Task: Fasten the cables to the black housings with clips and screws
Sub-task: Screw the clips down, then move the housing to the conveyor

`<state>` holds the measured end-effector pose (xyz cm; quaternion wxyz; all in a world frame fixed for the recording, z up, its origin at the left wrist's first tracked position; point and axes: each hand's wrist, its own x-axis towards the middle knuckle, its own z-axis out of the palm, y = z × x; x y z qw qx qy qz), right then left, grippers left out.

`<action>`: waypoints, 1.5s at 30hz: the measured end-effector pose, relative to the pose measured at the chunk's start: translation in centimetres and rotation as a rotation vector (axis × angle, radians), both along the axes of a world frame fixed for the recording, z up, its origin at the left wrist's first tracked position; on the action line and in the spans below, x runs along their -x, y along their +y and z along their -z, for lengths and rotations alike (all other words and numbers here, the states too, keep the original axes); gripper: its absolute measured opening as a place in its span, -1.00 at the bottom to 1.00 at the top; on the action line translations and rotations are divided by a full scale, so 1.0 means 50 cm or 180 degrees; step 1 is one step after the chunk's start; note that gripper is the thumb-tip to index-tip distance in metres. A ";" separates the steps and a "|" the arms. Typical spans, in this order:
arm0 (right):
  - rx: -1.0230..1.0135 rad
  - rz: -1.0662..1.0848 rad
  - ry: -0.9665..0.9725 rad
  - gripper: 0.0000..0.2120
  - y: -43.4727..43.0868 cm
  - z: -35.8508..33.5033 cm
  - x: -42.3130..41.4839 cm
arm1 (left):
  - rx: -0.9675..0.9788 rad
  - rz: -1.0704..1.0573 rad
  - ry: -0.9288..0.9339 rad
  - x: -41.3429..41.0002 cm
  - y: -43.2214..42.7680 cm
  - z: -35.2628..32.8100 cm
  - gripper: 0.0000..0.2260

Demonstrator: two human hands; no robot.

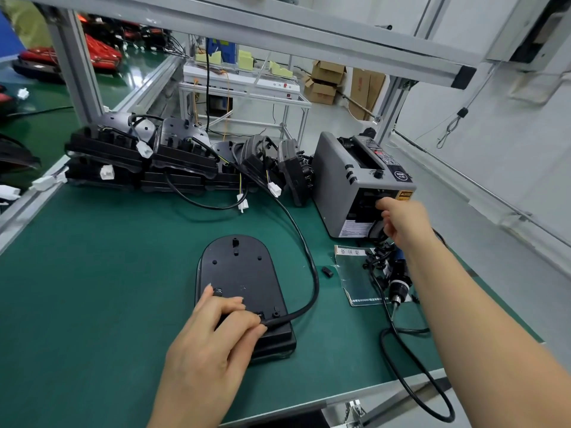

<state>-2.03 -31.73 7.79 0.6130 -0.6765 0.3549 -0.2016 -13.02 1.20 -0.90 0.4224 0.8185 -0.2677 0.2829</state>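
Note:
A black housing (239,273) lies flat on the green mat (92,273) in front of me. A thick black cable (312,273) loops from the stacked housings at the back to its near end. My left hand (213,341) rests on the housing and pinches the cable end against it. My right hand (401,220) reaches to the front slot of the grey tape dispenser (343,186), fingers curled at the outlet; what they hold is hidden. A small black clip (327,271) lies on the mat to the right of the housing.
Several black housings (129,156) with cables and white connectors are stacked at the back. An electric screwdriver (398,282) lies on a booklet at the right, its cord looping off the front edge. An aluminium frame stands around the bench.

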 end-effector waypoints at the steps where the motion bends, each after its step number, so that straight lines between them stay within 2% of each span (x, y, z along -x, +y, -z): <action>1: -0.0015 0.0041 -0.0058 -0.83 0.002 0.002 -0.001 | 0.0007 0.0019 -0.0011 0.000 0.001 0.000 -0.91; 6: -0.0131 0.0100 -0.0200 -0.83 0.010 0.005 0.001 | -0.0105 -0.0023 0.0054 0.001 0.003 -0.003 -0.80; 9: -0.0165 -0.0159 -0.0087 -0.91 0.009 0.002 0.017 | -0.0159 0.0007 0.0152 0.003 0.004 -0.012 -0.78; 13: 0.0092 -0.1148 0.0191 -0.96 0.042 -0.011 0.052 | -0.0002 0.0185 0.0425 0.006 0.015 -0.036 -0.84; 15: 0.0383 -0.1733 0.0255 -0.89 0.084 -0.019 0.066 | 0.0220 0.0141 0.0621 -0.002 0.026 -0.050 -0.88; 18: 0.0758 -0.2511 0.0344 -0.84 0.172 -0.031 0.080 | 0.0722 -0.0253 0.0969 -0.035 0.049 -0.065 -0.90; 20: 0.0906 -0.2943 0.0391 -0.85 0.232 -0.036 0.085 | 0.0964 -0.0583 0.1284 -0.070 0.068 -0.069 -0.82; 22: 0.0940 -0.3339 0.0388 -0.86 0.286 -0.038 0.085 | 0.0831 -0.0735 0.1680 -0.107 0.084 -0.070 -0.81; 26: 0.1216 -0.3830 0.0517 -0.82 0.366 -0.036 0.076 | 0.0193 -0.0656 0.2349 -0.137 0.087 -0.057 -0.74; 31: 0.1569 -0.4042 0.0836 -0.88 0.398 -0.021 0.069 | -0.0020 -0.0537 0.2395 -0.130 0.084 -0.046 -0.73; 39: 0.1344 -0.4098 0.0866 -0.85 0.383 -0.018 0.064 | 0.0117 -0.0500 0.2320 -0.129 0.088 -0.035 -0.69; 43: 0.1080 -0.3910 0.0749 -0.84 0.373 -0.009 0.060 | -0.0464 -0.0649 0.2550 -0.143 0.094 -0.036 -0.52; 45: 0.0828 -0.3782 0.0653 -0.84 0.368 -0.005 0.060 | -0.0855 -0.0681 0.2704 -0.152 0.093 -0.041 -0.52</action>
